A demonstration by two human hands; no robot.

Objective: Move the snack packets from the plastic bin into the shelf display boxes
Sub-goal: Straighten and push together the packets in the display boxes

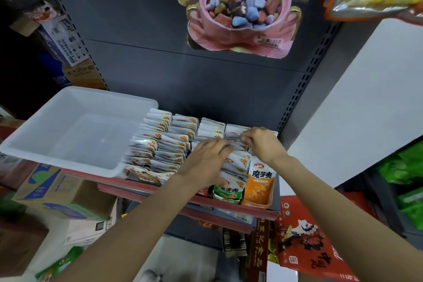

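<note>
A white plastic bin (75, 126) sits on the shelf at the left, and I see no packets inside it. To its right stand display boxes packed with rows of small white snack packets (164, 142). The rightmost box has an orange front (259, 188), with a green-fronted box (226, 192) beside it. My left hand (206, 158) lies on the packets in the right-hand rows, fingers stretched forward over them. My right hand (263, 142) pinches a packet near the back of the rightmost row.
The shelf has a red front edge (229, 204) and a dark perforated back panel. A pink candy bag (242, 9) hangs above. Cardboard cartons (61, 192) stand on the floor at the left, and a red box (309, 236) at the lower right. A white wall rises on the right.
</note>
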